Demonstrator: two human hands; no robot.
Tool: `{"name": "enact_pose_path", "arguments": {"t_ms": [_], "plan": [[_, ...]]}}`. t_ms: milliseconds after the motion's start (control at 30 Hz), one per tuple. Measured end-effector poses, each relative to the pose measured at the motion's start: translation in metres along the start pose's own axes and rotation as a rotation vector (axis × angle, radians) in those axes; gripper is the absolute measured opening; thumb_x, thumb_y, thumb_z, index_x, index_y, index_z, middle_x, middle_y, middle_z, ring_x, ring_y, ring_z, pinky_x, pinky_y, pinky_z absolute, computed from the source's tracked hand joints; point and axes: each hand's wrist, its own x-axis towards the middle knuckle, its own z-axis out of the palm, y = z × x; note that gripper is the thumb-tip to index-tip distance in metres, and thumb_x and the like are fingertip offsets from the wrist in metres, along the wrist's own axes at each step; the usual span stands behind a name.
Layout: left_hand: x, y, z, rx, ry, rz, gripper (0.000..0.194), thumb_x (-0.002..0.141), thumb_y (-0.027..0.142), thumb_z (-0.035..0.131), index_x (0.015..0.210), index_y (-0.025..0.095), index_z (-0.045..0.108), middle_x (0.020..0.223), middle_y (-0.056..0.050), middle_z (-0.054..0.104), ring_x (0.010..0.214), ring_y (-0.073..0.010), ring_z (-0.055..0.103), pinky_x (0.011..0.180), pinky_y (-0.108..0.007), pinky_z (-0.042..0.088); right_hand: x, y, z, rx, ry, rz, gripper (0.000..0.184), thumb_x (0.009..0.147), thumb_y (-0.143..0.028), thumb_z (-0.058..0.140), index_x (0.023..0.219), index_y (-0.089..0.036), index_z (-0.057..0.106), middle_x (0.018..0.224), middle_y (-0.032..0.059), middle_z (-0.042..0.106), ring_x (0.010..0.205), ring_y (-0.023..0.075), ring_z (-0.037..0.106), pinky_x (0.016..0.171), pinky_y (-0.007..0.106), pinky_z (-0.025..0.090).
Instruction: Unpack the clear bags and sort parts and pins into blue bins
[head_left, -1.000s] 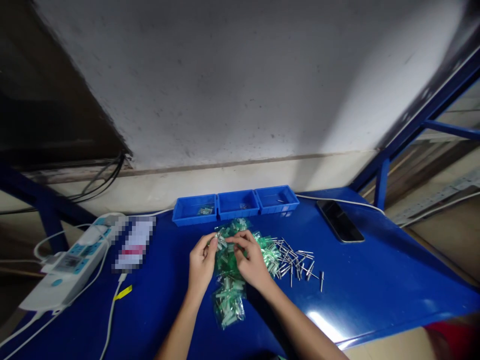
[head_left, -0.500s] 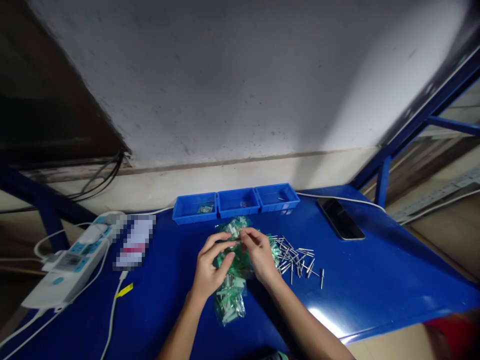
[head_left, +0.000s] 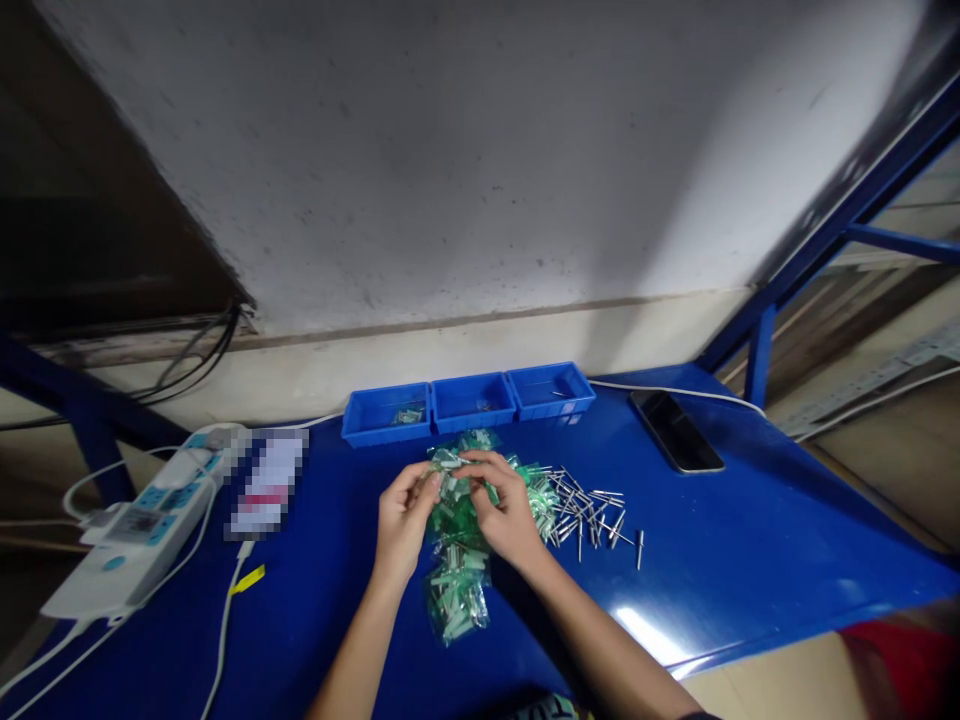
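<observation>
My left hand (head_left: 405,515) is closed, thumb and fingers pinched around something too small to make out. Close by on the right, my right hand (head_left: 504,508) has its fingers stretched leftward and its thumb apart from them; I see nothing held in it. Both hands hover over a pile of green-tinted clear plastic bags (head_left: 457,605) with small pale and metallic pieces inside. Part of this pile is hidden beneath my hands. Loose silver pop rivets (head_left: 589,510) lie scattered just right of the bags.
Three blue bins (head_left: 472,402) stand in a row along the wall, with a few small parts inside. A dark phone (head_left: 677,432) lies at right. On the left are a white power strip (head_left: 139,530), a pixelated object (head_left: 266,485) and a white cable (head_left: 223,630).
My left fingers have gone from stretched out to a pinch. My right fingertips have come out of a pinch and moved slightly left. The view has shifted a little.
</observation>
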Motion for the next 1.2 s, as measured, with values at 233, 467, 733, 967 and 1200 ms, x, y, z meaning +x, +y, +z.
{"name": "enact_pose_path", "arguments": {"t_ms": [233,467,733,967,1200], "plan": [[0.013,0.012,-0.025,0.440,0.369,0.573,0.014,0.080,0.025,0.062,0.091,0.018,0.068,0.094,-0.006,0.064,0.086,-0.0173,0.061,0.072,-0.027,0.048,0.003,0.003,0.003,-0.012,0.035,0.111,0.010,0.080,-0.028,0.057,0.079,-0.020,0.063,0.095,0.0072,0.059,0.095,0.0211,0.056,0.074,0.033,0.045],[0.065,0.027,-0.045,0.921,0.375,0.668,0.026,0.084,0.025,0.055,0.107,0.020,0.065,0.119,-0.009,0.054,0.106,-0.0234,0.053,0.095,-0.038,0.041,0.004,0.007,0.002,-0.004,0.111,0.009,0.026,0.079,-0.031,0.061,0.063,-0.020,0.044,0.074,0.0000,0.052,0.077,0.0161,0.052,0.074,0.031,0.040],[0.035,-0.031,-0.013,1.168,-0.150,0.228,0.047,0.084,0.040,0.050,0.125,0.016,0.051,0.125,-0.014,0.051,0.113,-0.0302,0.050,0.094,-0.041,0.043,0.011,0.017,-0.014,-0.090,0.261,0.060,0.025,0.082,-0.033,0.057,0.066,-0.020,0.043,0.067,-0.0025,0.047,0.068,0.0141,0.046,0.066,0.027,0.036],[0.053,-0.021,-0.021,1.064,-0.205,-0.027,0.060,0.076,0.039,0.059,0.132,0.025,0.043,0.119,-0.008,0.057,0.102,-0.0271,0.059,0.077,-0.033,0.046,0.008,0.020,-0.007,-0.129,0.256,0.075,0.043,0.083,-0.036,0.056,0.057,-0.021,0.026,0.056,-0.0065,0.031,0.057,0.0109,0.035,0.060,0.025,0.031],[0.068,-0.037,-0.029,0.782,-0.074,-0.127,0.028,0.066,0.036,0.066,0.091,0.024,0.065,0.071,0.000,0.065,0.068,-0.0209,0.060,0.061,-0.027,0.039,0.008,0.020,-0.001,0.027,0.140,0.216,0.033,0.080,-0.041,0.057,0.063,-0.021,0.037,0.058,-0.0067,0.036,0.052,0.0091,0.035,0.051,0.022,0.029]]}}
